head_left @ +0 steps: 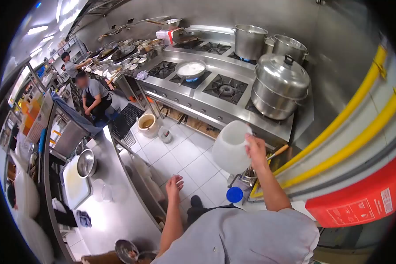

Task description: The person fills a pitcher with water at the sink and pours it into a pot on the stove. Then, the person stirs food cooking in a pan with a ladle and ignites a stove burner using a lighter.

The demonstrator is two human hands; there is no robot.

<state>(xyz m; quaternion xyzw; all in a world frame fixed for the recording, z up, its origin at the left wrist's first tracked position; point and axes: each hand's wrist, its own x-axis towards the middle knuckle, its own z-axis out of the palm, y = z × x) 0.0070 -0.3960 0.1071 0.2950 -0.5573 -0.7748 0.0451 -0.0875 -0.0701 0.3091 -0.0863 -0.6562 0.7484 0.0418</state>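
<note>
White container [229,154] in the right hand's grip [256,152] — left hand [174,187] free, half-curled.

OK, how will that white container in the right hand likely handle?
The white container is probably light: the right hand alone holds it up. Its plastic-looking wall may flex slightly if squeezed. Its smooth surface could prove slippery.

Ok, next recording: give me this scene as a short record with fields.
Right hand: grips a white container by its edge
Left hand: half-curled, nothing visible in it
Stove: pan with white contents over a blue flame; large lidded pot
Counter: metal bowl, white board, dark cloth
Background: at least two other people
</note>
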